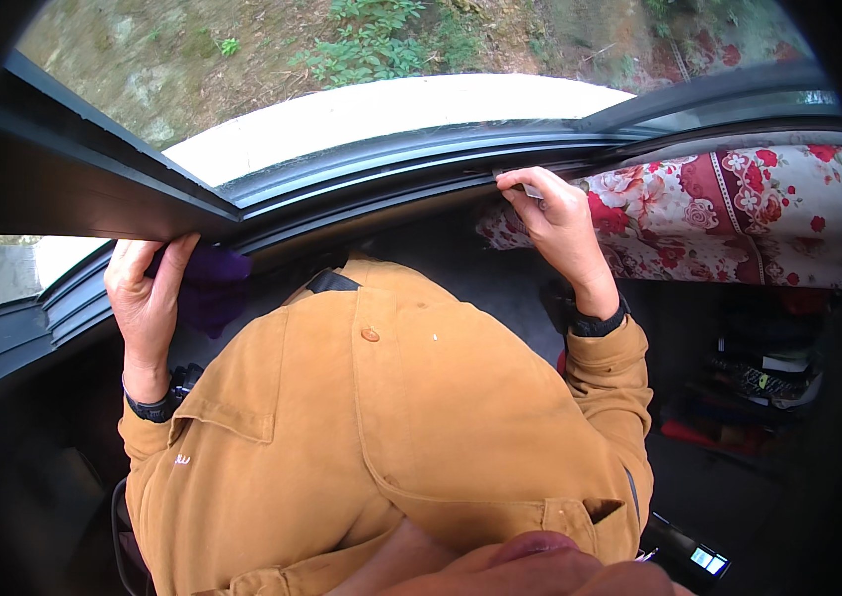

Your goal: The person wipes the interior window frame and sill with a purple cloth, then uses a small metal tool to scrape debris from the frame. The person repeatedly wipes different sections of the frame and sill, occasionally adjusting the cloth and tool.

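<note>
My left hand (pixel 143 287) is at the lower edge of a dark window sash (pixel 93 186), its fingertips touching the frame. A purple cloth (pixel 208 287) shows between and beyond its fingers; I cannot tell whether the hand grips the cloth or the sash. Between the thumb and fingers of my right hand (pixel 556 223) is a small, flat, pale piece (pixel 532 191), mostly hidden by the fingers. Its dark, thin end reaches toward the grooved metal window track (pixel 391 175), close to the inner rail.
Red-and-white floral curtain fabric (pixel 786 216) hangs right of my right hand. Outside lie a white ledge (pixel 406 108) and an earth bank with green plants (pixel 368 45). Folded items (pixel 763 380) are stacked at the right. A device with a lit screen (pixel 708 559) sits lower right.
</note>
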Action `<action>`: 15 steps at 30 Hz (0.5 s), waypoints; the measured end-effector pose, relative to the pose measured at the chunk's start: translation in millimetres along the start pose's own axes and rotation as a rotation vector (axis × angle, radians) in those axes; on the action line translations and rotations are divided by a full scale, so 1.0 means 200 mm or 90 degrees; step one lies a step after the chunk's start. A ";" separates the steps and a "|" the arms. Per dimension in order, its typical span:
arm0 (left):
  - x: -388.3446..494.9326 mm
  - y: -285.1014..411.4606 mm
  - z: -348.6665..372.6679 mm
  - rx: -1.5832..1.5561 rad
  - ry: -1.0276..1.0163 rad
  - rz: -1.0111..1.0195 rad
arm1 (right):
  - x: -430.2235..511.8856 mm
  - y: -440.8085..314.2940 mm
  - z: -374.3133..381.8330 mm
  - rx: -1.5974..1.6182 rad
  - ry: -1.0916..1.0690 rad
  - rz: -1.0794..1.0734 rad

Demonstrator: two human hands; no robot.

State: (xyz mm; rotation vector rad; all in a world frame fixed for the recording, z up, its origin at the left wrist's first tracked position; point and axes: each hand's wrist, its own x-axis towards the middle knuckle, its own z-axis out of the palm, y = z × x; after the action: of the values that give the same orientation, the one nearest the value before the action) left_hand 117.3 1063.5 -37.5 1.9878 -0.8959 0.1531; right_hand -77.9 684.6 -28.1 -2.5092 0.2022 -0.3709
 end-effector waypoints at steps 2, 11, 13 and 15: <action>0.01 0.01 0.00 0.010 0.005 -0.002 | -0.01 0.00 -0.03 0.112 0.022 0.055; 0.05 0.04 0.00 0.008 -0.023 0.036 | 0.02 0.10 -0.06 -0.080 0.104 -0.019; 0.05 0.05 0.01 0.014 -0.040 0.021 | 0.01 0.05 0.00 -0.053 0.067 -0.020; 0.06 0.06 0.01 0.018 -0.053 0.017 | 0.01 0.00 0.06 -0.024 0.058 -0.087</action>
State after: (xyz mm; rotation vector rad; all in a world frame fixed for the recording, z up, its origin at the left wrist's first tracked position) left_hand 117.6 1050.9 -24.7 2.0209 -0.9799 0.0987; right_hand -72.1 690.0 -37.4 -2.5526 0.0729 -0.5414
